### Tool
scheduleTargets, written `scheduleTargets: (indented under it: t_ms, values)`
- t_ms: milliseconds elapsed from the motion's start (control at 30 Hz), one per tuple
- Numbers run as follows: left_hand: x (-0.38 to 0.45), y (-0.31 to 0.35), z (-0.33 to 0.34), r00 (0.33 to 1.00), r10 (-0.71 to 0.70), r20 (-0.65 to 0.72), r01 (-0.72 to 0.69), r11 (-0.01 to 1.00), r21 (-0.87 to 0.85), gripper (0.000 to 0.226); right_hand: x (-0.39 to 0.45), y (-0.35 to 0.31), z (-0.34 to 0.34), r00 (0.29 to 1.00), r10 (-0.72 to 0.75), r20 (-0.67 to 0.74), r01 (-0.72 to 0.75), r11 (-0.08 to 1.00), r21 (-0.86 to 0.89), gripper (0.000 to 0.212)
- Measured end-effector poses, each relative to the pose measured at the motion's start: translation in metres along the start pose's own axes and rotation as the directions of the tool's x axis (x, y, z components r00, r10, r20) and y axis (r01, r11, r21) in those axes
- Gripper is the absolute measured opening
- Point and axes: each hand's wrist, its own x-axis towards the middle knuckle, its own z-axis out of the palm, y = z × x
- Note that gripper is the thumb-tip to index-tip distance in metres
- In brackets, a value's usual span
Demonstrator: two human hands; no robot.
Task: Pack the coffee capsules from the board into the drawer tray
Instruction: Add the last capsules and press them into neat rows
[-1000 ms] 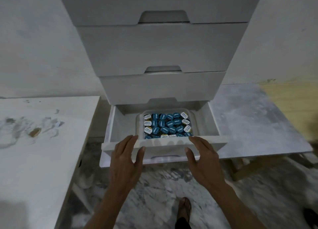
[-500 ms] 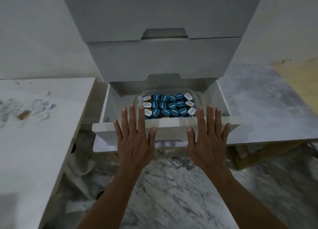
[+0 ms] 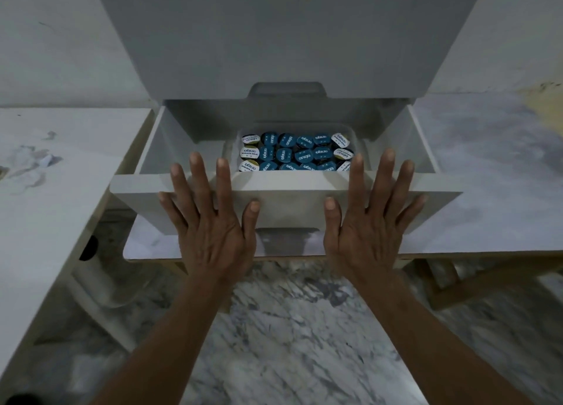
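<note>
The bottom white drawer (image 3: pixel 292 191) of a chest stands pulled out. Inside it sits a clear tray (image 3: pixel 355 132) packed with several coffee capsules (image 3: pixel 297 153), mostly blue-lidded, some white-lidded at the left and right ends. My left hand (image 3: pixel 210 222) lies flat against the drawer's front panel, fingers spread, holding nothing. My right hand (image 3: pixel 368 222) presses flat on the same panel to the right, fingers spread too. The front panel hides the nearest row of capsules.
The white drawer chest (image 3: pixel 286 39) rises above with upper drawers shut. A white stained board (image 3: pixel 45 191) lies on the left. A marble-patterned low tabletop (image 3: pixel 487 176) carries the chest, and marble floor (image 3: pixel 289 328) lies below.
Both hands went from hovering at the drawer's front edge to lying flat on its front panel. The view has moved closer and lower; the drawer looks slightly further in.
</note>
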Motion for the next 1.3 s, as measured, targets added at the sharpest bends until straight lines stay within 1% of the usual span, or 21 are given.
scheduleTargets:
  t_ms: [167,433,600,900,1000,1167,1300]
  values:
    - [0.028,-0.001,0.010,1.000,0.015,0.021,-0.016,1.000,0.027,0.078,0.027,-0.004,0.013,1.000,0.028,0.005,-0.028,0.999,-0.020,0.066]
    - [0.072,0.000,0.025,1.000,0.025,-0.001,-0.025,0.999,0.031,0.075,0.070,-0.007,0.032,0.999,0.030,-0.025,-0.030,0.999,-0.010,0.063]
    - [0.087,0.001,0.036,1.000,0.027,-0.002,-0.027,0.999,0.024,0.075,0.087,-0.006,0.044,0.999,0.033,-0.025,-0.033,0.999,0.027,0.063]
    - [0.112,-0.003,0.052,0.999,0.031,0.017,-0.032,0.999,0.016,0.073,0.108,-0.008,0.063,0.998,0.040,-0.040,-0.039,0.999,0.012,0.062]
    - [0.121,-0.003,0.057,0.999,0.033,0.020,-0.033,0.999,0.007,0.073,0.116,-0.009,0.069,0.998,0.038,-0.054,-0.038,0.999,-0.002,0.062]
    - [0.131,-0.001,0.069,0.999,0.031,-0.015,-0.032,0.999,-0.009,0.072,0.128,-0.007,0.086,0.994,0.037,-0.106,-0.042,0.998,-0.046,0.063]
    - [0.139,0.001,0.083,0.999,0.020,-0.035,-0.020,1.000,-0.002,0.074,0.135,-0.007,0.106,0.987,0.035,-0.155,-0.034,0.999,0.009,0.065]
